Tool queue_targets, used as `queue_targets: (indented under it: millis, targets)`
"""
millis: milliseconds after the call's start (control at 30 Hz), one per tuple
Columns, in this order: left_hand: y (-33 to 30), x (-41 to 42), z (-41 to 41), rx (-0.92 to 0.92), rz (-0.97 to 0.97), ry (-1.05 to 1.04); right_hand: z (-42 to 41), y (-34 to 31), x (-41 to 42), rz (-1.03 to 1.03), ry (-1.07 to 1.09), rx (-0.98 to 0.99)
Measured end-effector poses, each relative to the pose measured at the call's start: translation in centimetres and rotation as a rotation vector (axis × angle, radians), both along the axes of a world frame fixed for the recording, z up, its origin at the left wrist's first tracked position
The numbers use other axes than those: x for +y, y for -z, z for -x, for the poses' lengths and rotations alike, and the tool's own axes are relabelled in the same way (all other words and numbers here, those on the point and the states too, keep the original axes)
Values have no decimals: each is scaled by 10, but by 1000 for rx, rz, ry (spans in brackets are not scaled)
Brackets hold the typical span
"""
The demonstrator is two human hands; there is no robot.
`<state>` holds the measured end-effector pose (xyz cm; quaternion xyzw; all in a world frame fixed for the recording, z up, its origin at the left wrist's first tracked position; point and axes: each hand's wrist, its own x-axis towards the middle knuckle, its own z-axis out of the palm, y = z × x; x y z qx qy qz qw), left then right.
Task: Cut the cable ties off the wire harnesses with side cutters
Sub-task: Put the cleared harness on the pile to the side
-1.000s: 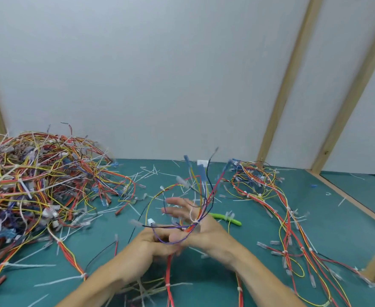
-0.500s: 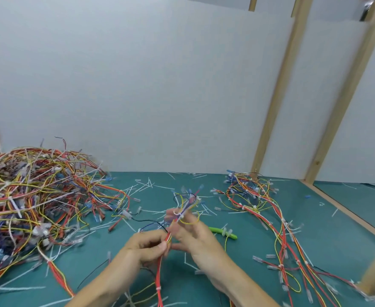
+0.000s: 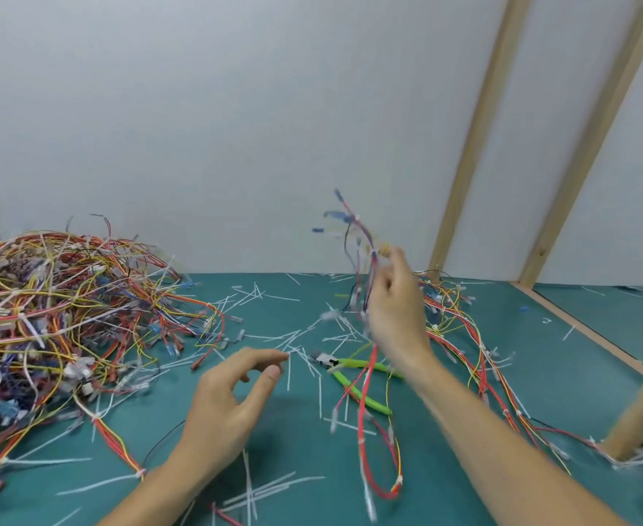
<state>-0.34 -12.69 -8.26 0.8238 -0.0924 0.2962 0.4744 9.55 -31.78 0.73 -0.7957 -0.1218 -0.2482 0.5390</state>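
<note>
I read this as a workshop bench | teal cutting mat (image 3: 540,373) | heaped wire harnesses (image 3: 58,309) | cut tie offcuts (image 3: 274,336) | green side cutters (image 3: 354,370) | plain white partition panels (image 3: 236,127) on wooden studs (image 3: 475,134)

We see a matt teal mat (image 3: 540,373) covering the table, littered with pale, thin plastic cable-tie offcuts (image 3: 270,337). The side cutters (image 3: 350,377) have glossy lime-green plastic grips and dull metal jaws. The wire harnesses (image 3: 58,309) at far left wear smooth coloured plastic insulation. Bare, unpainted wooden battens (image 3: 471,146) cross the matt white wall panel (image 3: 236,108).
</note>
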Motion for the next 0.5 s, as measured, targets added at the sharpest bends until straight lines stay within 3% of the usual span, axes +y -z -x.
queue_targets:
  millis: [100,200,367,500]
  targets:
    - [7,3,-3,6,-67,-23,-30,-36,-29,167,233,-140]
    - [9,3,-5,4,-73,-45,-67,-57,-66,440,452,-137]
    - [12,8,-8,29,-82,-65,-112,-14,-116,773,521,142]
    - [14,10,-9,52,-113,-69,-122,31,-140,673,503,466]
